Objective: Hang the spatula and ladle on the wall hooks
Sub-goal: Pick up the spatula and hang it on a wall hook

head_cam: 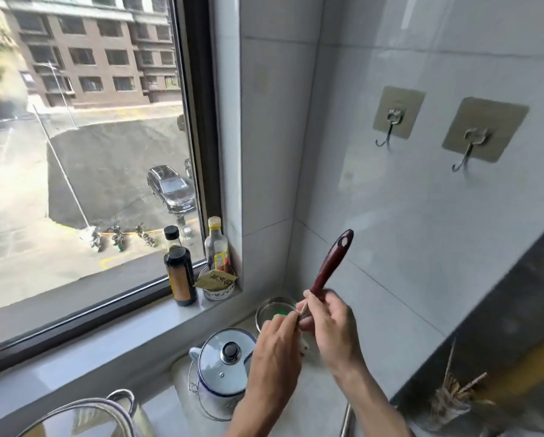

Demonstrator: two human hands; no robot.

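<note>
A utensil with a dark red handle (331, 260) points up and to the right; a hanging hole shows near its tip. My right hand (333, 329) grips its lower shaft. My left hand (275, 348) pinches the thin shaft just below the handle. The utensil's head is hidden behind my hands, so I cannot tell whether it is the spatula or the ladle. Two adhesive wall hooks (390, 124) (472, 140) sit empty on the tiled wall, above and to the right.
A white enamel kettle (223, 370) stands below my left hand, a small metal bowl (274, 307) behind it. Sauce bottles (179, 272) and a cup stand on the windowsill. A jar of sticks (450, 402) sits at the lower right. A steel pot handle (116, 405) is at the lower left.
</note>
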